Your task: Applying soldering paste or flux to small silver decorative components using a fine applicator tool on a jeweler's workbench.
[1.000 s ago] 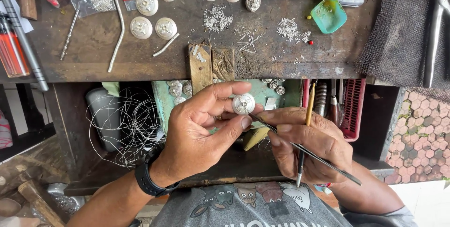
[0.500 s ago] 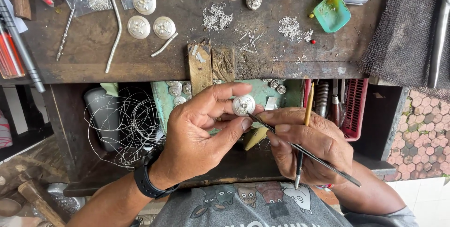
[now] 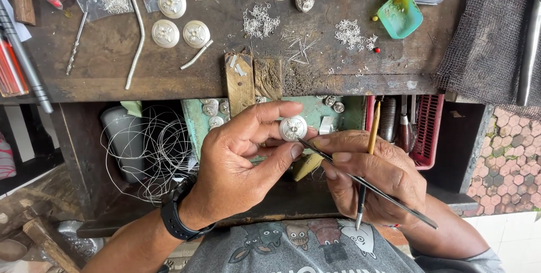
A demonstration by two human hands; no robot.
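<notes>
My left hand (image 3: 242, 160) pinches a small round silver disc (image 3: 293, 128) with a raised ornament between thumb and fingers, held below the front edge of the wooden workbench (image 3: 169, 76). My right hand (image 3: 377, 177) grips thin metal tweezers (image 3: 366, 185) whose tip touches the disc's lower edge. A small brush (image 3: 369, 160) with a yellow and black handle is tucked in the same hand. A black watch (image 3: 177, 216) sits on my left wrist.
Rows of similar round silver discs (image 3: 186, 30) lie on the bench top, with heaps of tiny silver wire curls (image 3: 260, 22), a teal dish (image 3: 400, 14), metal rods and bags of red beads. A coil of thin wire (image 3: 149, 149) hangs at left; a red basket (image 3: 425, 129) of tools at right.
</notes>
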